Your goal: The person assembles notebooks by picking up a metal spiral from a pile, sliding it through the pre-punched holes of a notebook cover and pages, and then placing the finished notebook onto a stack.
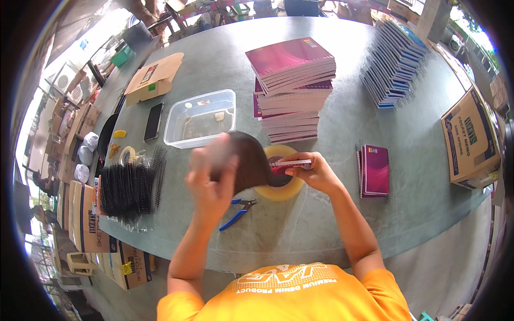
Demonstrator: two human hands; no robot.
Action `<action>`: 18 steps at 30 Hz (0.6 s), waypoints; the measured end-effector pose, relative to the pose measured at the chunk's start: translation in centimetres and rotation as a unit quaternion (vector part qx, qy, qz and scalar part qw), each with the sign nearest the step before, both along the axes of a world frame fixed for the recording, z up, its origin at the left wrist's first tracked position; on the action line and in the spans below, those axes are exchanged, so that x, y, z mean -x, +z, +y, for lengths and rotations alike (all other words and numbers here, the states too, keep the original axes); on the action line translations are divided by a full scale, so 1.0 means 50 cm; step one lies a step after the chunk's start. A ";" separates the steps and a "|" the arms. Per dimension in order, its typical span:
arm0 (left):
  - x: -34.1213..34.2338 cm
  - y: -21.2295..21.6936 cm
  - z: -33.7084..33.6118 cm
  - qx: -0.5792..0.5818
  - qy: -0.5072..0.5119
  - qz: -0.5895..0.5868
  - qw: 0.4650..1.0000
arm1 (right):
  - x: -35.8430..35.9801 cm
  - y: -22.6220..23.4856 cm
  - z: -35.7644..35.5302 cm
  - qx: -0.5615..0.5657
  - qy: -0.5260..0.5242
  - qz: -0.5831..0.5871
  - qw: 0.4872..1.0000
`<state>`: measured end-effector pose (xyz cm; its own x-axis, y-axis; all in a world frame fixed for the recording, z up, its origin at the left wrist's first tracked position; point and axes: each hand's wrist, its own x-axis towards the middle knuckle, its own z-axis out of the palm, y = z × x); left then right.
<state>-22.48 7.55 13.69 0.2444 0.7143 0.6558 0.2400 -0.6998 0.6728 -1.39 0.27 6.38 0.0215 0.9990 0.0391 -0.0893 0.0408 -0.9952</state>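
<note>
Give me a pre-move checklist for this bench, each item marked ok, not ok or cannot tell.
1. Right hand gripping the purple pad: ok, held between the fingers.
2. Left hand secure on the dark sheet: cannot tell, the hand is motion-blurred.
3. Dark sheet attached to the purple pad: cannot tell, the meeting edge isn't clear.
4. Spot under the work clear: not ok, the tape roll lies there.
5. Cutters set down, out of hand: ok, on the table.
6. Tall stack squared up: not ok, its layers sit at different angles.
</note>
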 end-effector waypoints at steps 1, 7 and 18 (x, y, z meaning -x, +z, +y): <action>-0.002 -0.007 -0.001 -0.019 -0.047 0.082 0.995 | -0.001 0.004 -0.001 0.001 0.007 -0.016 1.000; -0.022 0.014 -0.007 -0.053 -0.027 0.052 0.997 | 0.007 0.002 -0.005 0.036 0.010 0.032 0.999; -0.044 -0.044 -0.047 -0.050 -0.129 0.237 0.962 | 0.000 -0.030 0.002 -0.021 0.020 -0.091 0.995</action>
<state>-20.29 5.22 11.51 0.6936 0.5288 0.4891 0.3125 -0.8327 0.4572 -1.37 0.36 4.89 -0.0295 0.9964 0.0799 0.0906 0.0823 -0.9925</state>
